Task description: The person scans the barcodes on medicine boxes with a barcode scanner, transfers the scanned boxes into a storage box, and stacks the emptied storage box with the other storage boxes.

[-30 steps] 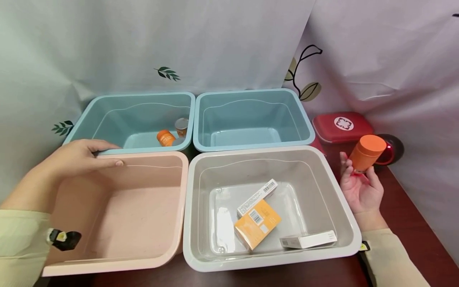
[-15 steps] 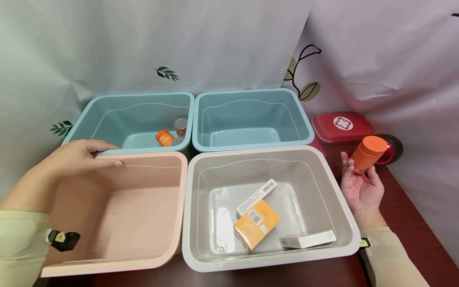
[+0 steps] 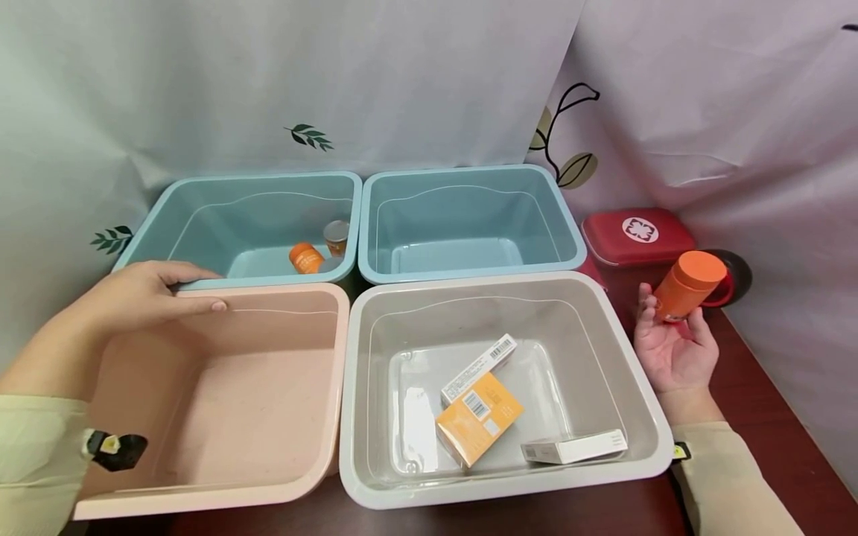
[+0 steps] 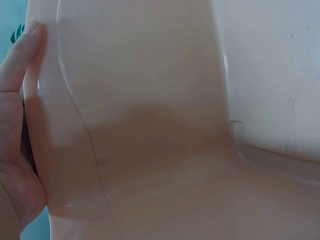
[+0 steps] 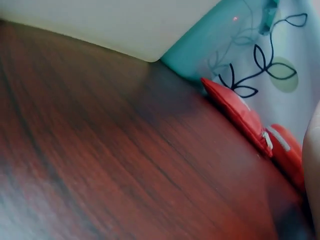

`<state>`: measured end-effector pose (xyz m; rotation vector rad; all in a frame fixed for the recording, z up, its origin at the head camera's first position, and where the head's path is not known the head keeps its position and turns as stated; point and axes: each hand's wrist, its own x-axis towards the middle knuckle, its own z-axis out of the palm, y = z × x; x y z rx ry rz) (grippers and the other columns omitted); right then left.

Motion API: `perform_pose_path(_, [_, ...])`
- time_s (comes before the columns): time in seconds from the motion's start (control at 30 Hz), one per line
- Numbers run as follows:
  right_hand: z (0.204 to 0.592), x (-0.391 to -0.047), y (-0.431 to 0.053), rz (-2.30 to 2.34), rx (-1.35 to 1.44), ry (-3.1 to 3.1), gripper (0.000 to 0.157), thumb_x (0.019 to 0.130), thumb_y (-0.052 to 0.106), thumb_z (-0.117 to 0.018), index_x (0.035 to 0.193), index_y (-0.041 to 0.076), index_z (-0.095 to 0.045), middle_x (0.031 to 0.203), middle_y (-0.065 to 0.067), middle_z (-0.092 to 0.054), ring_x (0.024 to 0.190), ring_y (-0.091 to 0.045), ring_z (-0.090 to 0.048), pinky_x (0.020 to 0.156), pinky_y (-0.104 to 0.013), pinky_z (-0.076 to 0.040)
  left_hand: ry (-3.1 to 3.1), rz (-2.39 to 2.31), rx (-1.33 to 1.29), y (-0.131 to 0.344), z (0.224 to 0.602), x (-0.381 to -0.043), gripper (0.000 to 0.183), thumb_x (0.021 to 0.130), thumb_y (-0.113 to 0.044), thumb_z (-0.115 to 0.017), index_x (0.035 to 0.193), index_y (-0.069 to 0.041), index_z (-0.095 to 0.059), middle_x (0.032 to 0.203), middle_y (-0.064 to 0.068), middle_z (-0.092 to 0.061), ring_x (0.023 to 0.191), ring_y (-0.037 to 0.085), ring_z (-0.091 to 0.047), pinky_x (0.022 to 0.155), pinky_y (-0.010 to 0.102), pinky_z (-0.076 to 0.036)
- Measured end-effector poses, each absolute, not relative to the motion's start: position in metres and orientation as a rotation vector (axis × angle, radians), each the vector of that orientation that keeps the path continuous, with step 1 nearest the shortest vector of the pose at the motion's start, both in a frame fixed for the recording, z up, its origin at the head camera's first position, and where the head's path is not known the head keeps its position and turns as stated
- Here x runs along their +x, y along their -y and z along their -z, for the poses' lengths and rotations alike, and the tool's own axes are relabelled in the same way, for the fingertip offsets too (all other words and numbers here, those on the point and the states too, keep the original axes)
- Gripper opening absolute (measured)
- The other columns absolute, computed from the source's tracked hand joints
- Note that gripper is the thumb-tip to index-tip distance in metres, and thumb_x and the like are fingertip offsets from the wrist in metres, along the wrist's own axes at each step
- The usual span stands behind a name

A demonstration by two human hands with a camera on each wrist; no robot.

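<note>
At 3 o'clock, right hand (image 3: pixel 673 353), fingers curled round the tilted bottle (image 3: pixel 689 286): best held steady. At 9, left hand (image 3: pixel 137 301) rests on pink bin (image 3: pixel 281 327); whether fingers clamp, I can't tell.

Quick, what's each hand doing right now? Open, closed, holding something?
Left hand: touching the pink tub; can't tell if it's gripping.
Right hand: holding the orange bottle.
</note>
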<state>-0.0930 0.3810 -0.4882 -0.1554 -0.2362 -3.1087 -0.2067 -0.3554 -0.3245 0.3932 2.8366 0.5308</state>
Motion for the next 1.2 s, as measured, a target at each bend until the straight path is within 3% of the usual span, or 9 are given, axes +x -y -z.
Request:
perform_pose_path(0.13, [0.475, -0.097, -0.381, 3.085, -0.256, 0.138, 0.047, 0.112, 0.032, -0.042, 0.155, 0.012, -0.045, 0.147, -0.035, -0.053, 0.124, -0.051, -0.062, 0.112, -0.049, -0.048, -2.842, -0.528, 0.413, 0.354, 0.326, -0.208, 0.051, 0.089, -0.049, -0.087, 0.132, -0.022, -0.078, 0.126, 0.005, -0.075, 0.103, 0.011, -0.063, 0.081, 0.035, -0.052])
perform_pose_path(0.27, [0.446, -0.109, -0.381, 3.024, -0.368, 0.022, 0.050, 0.111, 0.025, -0.040, 0.157, 0.007, -0.042, 0.145, -0.034, -0.053, 0.128, -0.052, -0.058, 0.112, -0.052, -0.047, -2.846, -0.532, 0.419, 0.355, 0.327, -0.209, 0.050, 0.089, -0.049, -0.088, 0.131, -0.023, -0.078, 0.126, 0.004, -0.075, 0.101, 0.005, -0.062, 0.081, 0.034, -0.052])
perform_pose_path(0.43, [0.392, -0.135, -0.371, 2.960, -0.620, -0.242, 0.043, 0.111, 0.010, -0.034, 0.149, -0.006, -0.045, 0.140, -0.034, -0.053, 0.124, -0.056, -0.057, 0.110, -0.059, -0.047, -2.848, -0.529, 0.415, 0.355, 0.327, -0.210, 0.051, 0.089, -0.050, -0.088, 0.131, -0.023, -0.078, 0.125, 0.005, -0.075, 0.103, 0.011, -0.063, 0.082, 0.039, -0.053])
perform_pose_path(0.57, [0.345, -0.159, -0.352, 2.840, -0.841, -0.540, 0.041, 0.108, -0.004, -0.031, 0.146, -0.007, -0.044, 0.139, -0.034, -0.052, 0.123, -0.053, -0.057, 0.108, -0.060, -0.048, -2.844, -0.528, 0.407, 0.354, 0.325, -0.210, 0.050, 0.089, -0.050, -0.087, 0.130, -0.024, -0.079, 0.126, 0.004, -0.075, 0.105, 0.018, -0.064, 0.082, 0.040, -0.053])
perform_pose_path(0.77, [0.282, -0.186, -0.312, 2.621, -0.905, -1.127, 0.047, 0.105, -0.015, -0.041, 0.151, -0.007, -0.044, 0.137, -0.029, -0.054, 0.121, -0.043, -0.061, 0.102, -0.053, -0.055, -2.843, -0.532, 0.407, 0.353, 0.324, -0.209, 0.051, 0.089, -0.050, -0.087, 0.131, -0.023, -0.078, 0.127, 0.006, -0.075, 0.109, 0.024, -0.064, 0.084, 0.044, -0.053])
perform_pose_path(0.93, [0.239, -0.199, -0.273, 2.403, -0.831, -1.689, 0.051, 0.102, -0.019, -0.049, 0.150, -0.004, -0.052, 0.133, -0.025, -0.054, 0.113, -0.036, -0.063, 0.093, -0.046, -0.060, -2.844, -0.535, 0.396, 0.353, 0.324, -0.209, 0.050, 0.088, -0.051, -0.088, 0.129, -0.025, -0.079, 0.125, 0.003, -0.075, 0.102, 0.012, -0.064, 0.082, 0.036, -0.053])
perform_pose_path(1.07, [0.219, -0.211, -0.238, 2.106, -0.777, -2.074, 0.052, 0.098, -0.014, -0.063, 0.146, 0.006, -0.062, 0.126, -0.022, -0.061, 0.105, -0.035, -0.067, 0.088, -0.038, -0.062, -2.845, -0.543, 0.384, 0.355, 0.323, -0.207, 0.050, 0.087, -0.050, -0.089, 0.129, -0.025, -0.079, 0.122, 0.002, -0.076, 0.099, 0.007, -0.063, 0.080, 0.034, -0.053])
perform_pose_path(1.2, [0.208, -0.223, -0.199, 1.742, -0.734, -2.390, 0.055, 0.097, 0.003, -0.078, 0.149, 0.016, -0.063, 0.129, -0.017, -0.063, 0.106, -0.035, -0.068, 0.088, -0.034, -0.060, -2.844, -0.551, 0.382, 0.357, 0.323, -0.205, 0.049, 0.087, -0.050, -0.089, 0.128, -0.025, -0.079, 0.121, 0.001, -0.076, 0.098, 0.007, -0.064, 0.079, 0.033, -0.053])
